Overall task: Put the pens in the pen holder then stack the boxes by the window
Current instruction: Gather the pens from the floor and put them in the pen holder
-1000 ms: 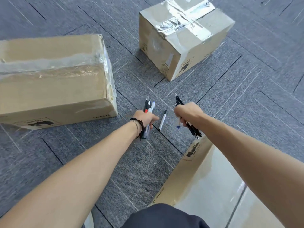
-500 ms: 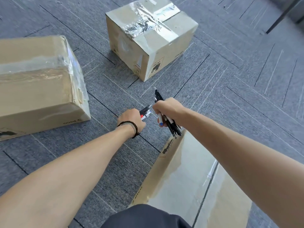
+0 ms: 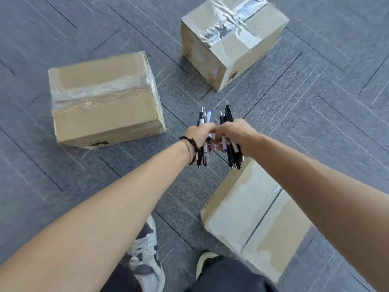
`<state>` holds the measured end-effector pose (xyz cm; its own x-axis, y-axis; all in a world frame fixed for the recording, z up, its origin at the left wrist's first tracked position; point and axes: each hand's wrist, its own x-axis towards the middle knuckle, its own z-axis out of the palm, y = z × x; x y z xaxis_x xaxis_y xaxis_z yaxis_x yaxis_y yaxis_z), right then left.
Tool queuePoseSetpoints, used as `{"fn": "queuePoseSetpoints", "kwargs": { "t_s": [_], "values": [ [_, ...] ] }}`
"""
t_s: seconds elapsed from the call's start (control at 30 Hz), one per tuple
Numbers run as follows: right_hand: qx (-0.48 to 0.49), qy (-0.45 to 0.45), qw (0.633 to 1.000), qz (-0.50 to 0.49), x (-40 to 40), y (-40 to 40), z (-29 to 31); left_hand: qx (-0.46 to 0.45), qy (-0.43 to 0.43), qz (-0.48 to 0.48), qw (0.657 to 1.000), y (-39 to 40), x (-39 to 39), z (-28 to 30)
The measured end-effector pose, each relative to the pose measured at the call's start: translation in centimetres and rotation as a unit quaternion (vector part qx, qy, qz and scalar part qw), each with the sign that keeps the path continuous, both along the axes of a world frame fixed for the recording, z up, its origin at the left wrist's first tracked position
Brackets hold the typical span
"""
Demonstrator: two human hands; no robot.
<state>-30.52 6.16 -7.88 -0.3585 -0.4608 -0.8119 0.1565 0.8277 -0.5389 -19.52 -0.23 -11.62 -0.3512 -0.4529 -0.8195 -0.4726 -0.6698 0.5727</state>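
Observation:
My left hand [image 3: 200,133] grips a bundle of several pens [image 3: 203,118], held upright above the carpet. Beside it, knuckles touching, my right hand [image 3: 233,131] grips a second bundle of mostly black pens [image 3: 228,113]. Three taped cardboard boxes lie on the floor: one at the left [image 3: 105,100], one at the far right [image 3: 231,39], and one near my feet under my right forearm [image 3: 252,218]. No pen holder or window is in view.
Grey carpet tiles [image 3: 84,186] cover the floor all round the boxes. My shoes [image 3: 147,256] and dark trousers show at the bottom edge, close to the near box.
The single pen that lay on the carpet is gone from the floor. Both hands have risen and come together with their bundles, and the view has pulled back higher, showing my feet.

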Motion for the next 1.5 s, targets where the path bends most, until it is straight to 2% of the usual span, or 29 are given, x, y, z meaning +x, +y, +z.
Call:
{"fn": "queuePoseSetpoints", "kwargs": {
  "t_s": [0.17,0.27,0.4,0.53,0.73,0.93,1.13,1.3,1.5],
  "values": [
    [-0.012,-0.019,1.0,0.005,1.0,1.5,12.7,0.075,0.024,0.042,0.996,0.6,2.1,13.3],
    [-0.031,-0.042,0.998,-0.03,1.2,3.1,21.4,0.079,0.039,0.052,0.995,1.4,2.5,22.2],
    [-0.071,-0.051,0.993,-0.082,0.5,5.1,34.3,-0.009,0.0,-0.03,1.0,2.6,2.1,35.6],
    [-0.096,-0.021,0.989,-0.115,-0.1,7.8,45.0,-0.142,-0.07,-0.124,0.98,4.8,1.7,46.8],
    [-0.099,0.048,0.979,-0.171,-0.8,11.5,56.0,-0.214,-0.04,-0.176,0.96,7.6,-0.4,58.5],
    [-0.091,0.151,0.959,-0.223,-2.0,17.7,63.7,-0.257,0.055,-0.303,0.916,12.4,-4.5,66.0],
    [-0.057,0.191,0.925,-0.322,-2.1,28.6,68.2,-0.265,0.111,-0.384,0.877,20.9,-8.3,69.8],
    [-0.055,0.22,0.889,-0.398,-2.3,40.3,70.6,-0.245,0.159,-0.463,0.837,30.9,-11.8,71.4],
    [-0.054,0.23,0.841,-0.486,-2.0,58.8,72.1,-0.259,0.183,-0.546,0.775,48.4,-15.6,72.7]
  ]
}}
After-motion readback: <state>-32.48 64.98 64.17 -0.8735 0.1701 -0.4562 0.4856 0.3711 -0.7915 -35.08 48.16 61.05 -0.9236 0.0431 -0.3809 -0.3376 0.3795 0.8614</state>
